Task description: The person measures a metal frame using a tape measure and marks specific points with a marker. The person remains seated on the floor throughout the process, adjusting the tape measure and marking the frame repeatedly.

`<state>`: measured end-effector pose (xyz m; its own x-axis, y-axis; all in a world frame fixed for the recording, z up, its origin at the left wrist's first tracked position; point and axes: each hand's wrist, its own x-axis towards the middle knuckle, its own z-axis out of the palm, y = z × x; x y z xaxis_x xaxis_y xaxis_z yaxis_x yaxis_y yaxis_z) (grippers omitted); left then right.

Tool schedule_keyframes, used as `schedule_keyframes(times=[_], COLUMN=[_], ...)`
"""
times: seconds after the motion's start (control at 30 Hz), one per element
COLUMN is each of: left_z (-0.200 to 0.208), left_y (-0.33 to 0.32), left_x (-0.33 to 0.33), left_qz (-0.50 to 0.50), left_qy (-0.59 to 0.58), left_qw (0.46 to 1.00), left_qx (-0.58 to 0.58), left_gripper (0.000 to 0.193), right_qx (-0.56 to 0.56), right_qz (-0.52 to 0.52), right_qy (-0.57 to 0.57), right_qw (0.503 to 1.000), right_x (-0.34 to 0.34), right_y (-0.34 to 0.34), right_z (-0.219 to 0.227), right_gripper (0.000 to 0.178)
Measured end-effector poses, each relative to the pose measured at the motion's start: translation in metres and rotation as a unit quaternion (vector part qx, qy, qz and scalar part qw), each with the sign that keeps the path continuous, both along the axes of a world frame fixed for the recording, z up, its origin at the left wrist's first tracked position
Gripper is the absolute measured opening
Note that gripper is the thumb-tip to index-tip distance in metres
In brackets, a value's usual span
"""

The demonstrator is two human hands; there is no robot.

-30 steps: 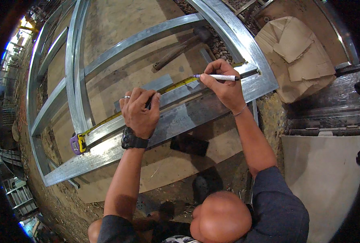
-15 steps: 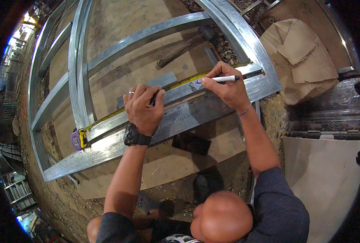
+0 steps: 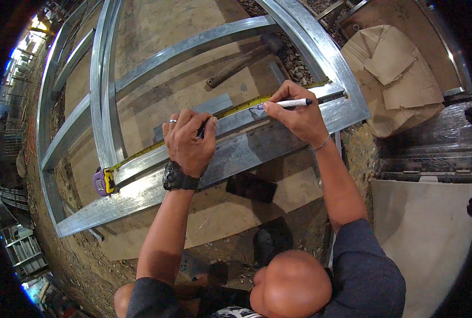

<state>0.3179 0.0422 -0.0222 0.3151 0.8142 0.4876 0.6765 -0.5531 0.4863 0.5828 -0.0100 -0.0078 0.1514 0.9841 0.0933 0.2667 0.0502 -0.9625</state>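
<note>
My right hand [image 3: 299,114] grips a white marker pen [image 3: 294,103] with a dark end, its tip low over a metal bar beside the tape. Along that bar runs a yellow tape measure blade [image 3: 246,105], drawn from its purple and yellow case [image 3: 103,182] at the left. My left hand [image 3: 191,142] rests on the bar and tape with its fingers curled round a small dark piece that I cannot make out. Both hands are over the near side of a silvery metal frame [image 3: 135,206].
A hammer [image 3: 241,66] and a short flat metal strip [image 3: 193,114] lie inside the frame. Nearer me is a dark phone-like rectangle [image 3: 252,188] on the brown sheet [image 3: 215,228]. Folded cardboard [image 3: 395,79] and a pale panel [image 3: 421,238] are at the right.
My right hand and the marker pen have shifted very slightly left. My left hand, the tape and the frame stay in place.
</note>
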Motion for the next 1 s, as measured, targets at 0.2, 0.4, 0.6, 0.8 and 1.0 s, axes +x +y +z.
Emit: schedule_keyframes(times=[0.2, 0.4, 0.6, 0.8, 1.0], left_z=[-0.003, -0.002, -0.002, -0.003, -0.007], left_y=[0.000, 0.001, 0.001, 0.000, 0.001], left_x=[-0.001, -0.003, 0.001, -0.003, -0.003], left_qz=[0.004, 0.003, 0.004, 0.012, 0.004], left_qy=[-0.003, 0.012, 0.013, 0.010, -0.001], left_qw=[1.000, 1.000, 1.000, 1.000, 1.000], left_qx=[-0.014, 0.002, -0.007, -0.014, -0.003], left_gripper=[0.006, 0.007, 0.007, 0.007, 0.008], right_qx=[0.015, 0.013, 0.064, 0.219, 0.202], right_qz=[0.003, 0.001, -0.043, -0.087, -0.044], right_qy=[-0.010, 0.056, 0.258, 0.096, -0.294], right_qw=[1.000, 0.998, 0.963, 0.967, 0.933], right_x=[0.000, 0.006, 0.015, 0.005, -0.017], right_y=[0.001, 0.005, 0.005, 0.002, 0.014], right_z=[-0.004, -0.007, -0.008, 0.011, -0.020], right_gripper=[0.023, 0.020, 0.016, 0.034, 0.039])
